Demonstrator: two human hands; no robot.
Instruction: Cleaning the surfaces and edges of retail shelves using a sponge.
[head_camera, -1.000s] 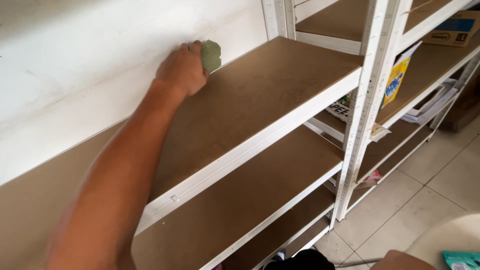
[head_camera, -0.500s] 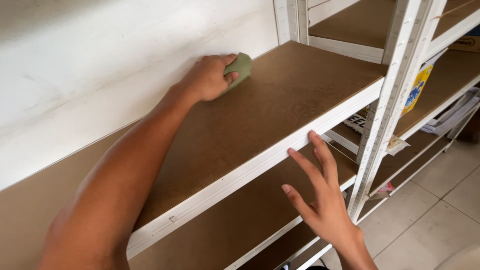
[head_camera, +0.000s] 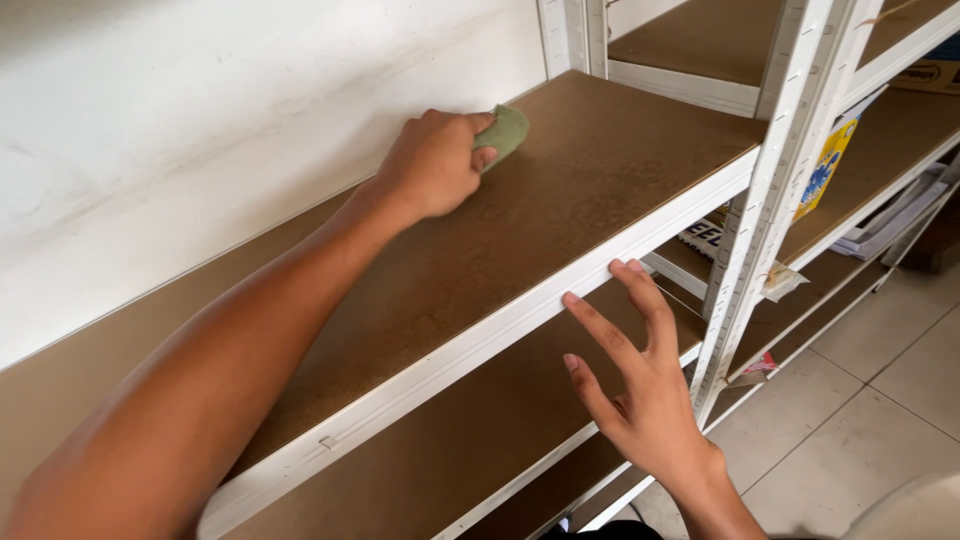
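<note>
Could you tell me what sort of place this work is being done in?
Probably a storeroom or utility room. White metal shelving with brown board shelves lines a plain white wall, and the floor is tiled. The left hand presses a green cloth on a shelf.

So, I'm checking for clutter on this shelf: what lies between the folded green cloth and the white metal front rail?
Nothing: in the head view, only bare brown fibreboard shelf lies between the folded green cloth in the left hand and the white metal front rail.
</note>
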